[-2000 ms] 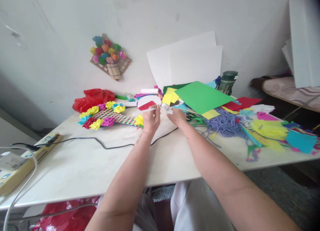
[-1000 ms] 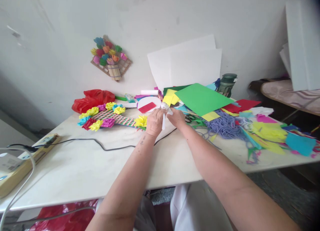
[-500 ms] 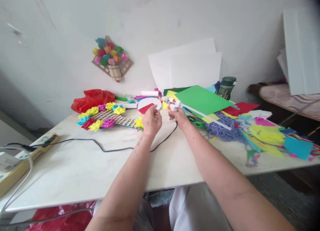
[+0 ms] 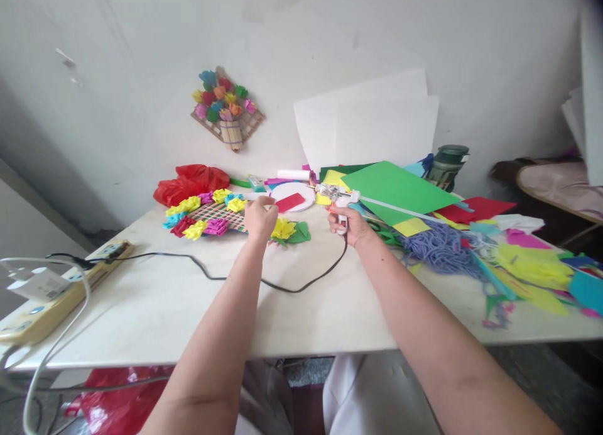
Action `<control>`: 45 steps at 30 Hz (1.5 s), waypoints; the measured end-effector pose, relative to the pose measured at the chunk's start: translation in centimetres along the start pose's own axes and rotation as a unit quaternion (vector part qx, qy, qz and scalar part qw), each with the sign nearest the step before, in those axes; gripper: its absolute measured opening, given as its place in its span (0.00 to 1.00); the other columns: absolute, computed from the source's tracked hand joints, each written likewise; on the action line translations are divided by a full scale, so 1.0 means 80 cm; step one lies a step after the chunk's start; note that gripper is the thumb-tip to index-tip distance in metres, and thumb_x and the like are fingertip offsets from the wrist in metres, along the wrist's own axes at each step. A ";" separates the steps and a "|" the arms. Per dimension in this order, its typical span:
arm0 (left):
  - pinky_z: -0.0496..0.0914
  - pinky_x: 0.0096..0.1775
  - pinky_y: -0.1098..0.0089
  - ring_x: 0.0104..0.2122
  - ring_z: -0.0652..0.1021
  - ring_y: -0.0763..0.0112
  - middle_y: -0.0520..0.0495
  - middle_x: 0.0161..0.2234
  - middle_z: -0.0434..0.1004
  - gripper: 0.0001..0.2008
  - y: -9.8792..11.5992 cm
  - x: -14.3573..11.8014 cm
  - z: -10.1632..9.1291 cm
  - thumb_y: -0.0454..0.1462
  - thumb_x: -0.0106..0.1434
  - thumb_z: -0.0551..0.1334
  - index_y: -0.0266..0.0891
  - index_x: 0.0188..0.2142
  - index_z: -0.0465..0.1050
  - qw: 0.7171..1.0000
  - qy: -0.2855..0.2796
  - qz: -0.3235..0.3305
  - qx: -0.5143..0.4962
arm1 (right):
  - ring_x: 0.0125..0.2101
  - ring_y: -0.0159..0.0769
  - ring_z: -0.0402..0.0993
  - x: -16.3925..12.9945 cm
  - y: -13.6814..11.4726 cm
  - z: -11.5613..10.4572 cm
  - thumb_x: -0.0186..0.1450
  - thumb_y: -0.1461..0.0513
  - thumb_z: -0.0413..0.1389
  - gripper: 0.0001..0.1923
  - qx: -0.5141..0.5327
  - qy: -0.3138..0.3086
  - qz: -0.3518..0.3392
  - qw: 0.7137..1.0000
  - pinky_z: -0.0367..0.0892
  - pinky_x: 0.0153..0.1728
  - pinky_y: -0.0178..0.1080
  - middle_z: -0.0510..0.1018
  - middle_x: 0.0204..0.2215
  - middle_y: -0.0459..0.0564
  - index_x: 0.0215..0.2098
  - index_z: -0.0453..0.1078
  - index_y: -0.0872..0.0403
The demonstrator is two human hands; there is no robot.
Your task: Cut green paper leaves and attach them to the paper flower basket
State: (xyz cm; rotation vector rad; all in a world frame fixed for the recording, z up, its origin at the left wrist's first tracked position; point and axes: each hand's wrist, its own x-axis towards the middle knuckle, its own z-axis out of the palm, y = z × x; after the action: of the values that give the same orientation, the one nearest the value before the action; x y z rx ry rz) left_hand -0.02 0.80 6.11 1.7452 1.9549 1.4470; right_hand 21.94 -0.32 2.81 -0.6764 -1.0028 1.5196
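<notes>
My right hand (image 4: pixel 351 226) is wrapped round the handle of a white glue gun (image 4: pixel 347 200), with a long white glue stick (image 4: pixel 400 210) running out of its back. A black cord leads down from the handle. My left hand (image 4: pixel 261 218) is closed, fingers curled together, over the right part of a woven stick panel (image 4: pixel 228 217) edged with yellow, pink, blue and red paper flowers. What its fingers hold, if anything, is hidden. Just beyond that hand, a red paper piece (image 4: pixel 289 202) lies on a white round disc (image 4: pixel 306 199). A yellow flower with green leaves (image 4: pixel 299 232) sits at the panel's right end.
A power strip (image 4: pixel 66 290) with plugs lies at the left; the black cord (image 4: pixel 207 273) crosses the table from it. Green card (image 4: pixel 400 190), purple yarn (image 4: pixel 438 249) and paper scraps cover the right. A red plastic bag (image 4: pixel 191 185) and a dark bottle (image 4: pixel 447 168) stand behind.
My left hand has moved left, from beside the white disc to over the panel, uncovering the yellow flower's green leaves. The glue gun stays in my right hand. The view has turned slightly left.
</notes>
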 end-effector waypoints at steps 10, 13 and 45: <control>0.57 0.54 0.56 0.50 0.67 0.57 0.48 0.40 0.77 0.14 -0.009 -0.010 0.004 0.33 0.48 0.58 0.45 0.34 0.77 0.947 -0.165 0.243 0.133 | 0.10 0.19 0.46 -0.002 -0.005 -0.007 0.53 0.64 0.55 0.07 0.132 -0.033 0.078 0.988 0.52 0.13 0.27 0.63 0.14 0.39 0.31 0.66 0.58; 0.57 0.54 0.56 0.50 0.67 0.58 0.49 0.42 0.77 0.14 -0.006 -0.004 0.000 0.33 0.49 0.57 0.45 0.35 0.77 0.950 -0.146 0.241 0.134 | 0.10 0.19 0.46 -0.001 -0.004 -0.008 0.53 0.64 0.54 0.05 0.150 -0.038 0.083 0.985 0.53 0.14 0.27 0.63 0.15 0.39 0.29 0.64 0.57; 0.65 0.46 0.62 0.38 0.73 0.66 0.47 0.36 0.76 0.04 -0.025 -0.011 -0.041 0.37 0.51 0.65 0.44 0.22 0.77 0.913 -0.238 0.332 -0.015 | 0.11 0.19 0.45 -0.001 0.002 0.002 0.53 0.63 0.56 0.09 0.121 -0.050 0.091 0.987 0.53 0.15 0.28 0.62 0.15 0.38 0.32 0.65 0.56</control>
State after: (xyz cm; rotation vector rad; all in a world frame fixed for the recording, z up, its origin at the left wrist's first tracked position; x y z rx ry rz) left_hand -3.26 -1.44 6.03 2.5858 1.1322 1.0096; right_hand 21.76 -0.44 2.69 -0.5334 -0.8288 1.8179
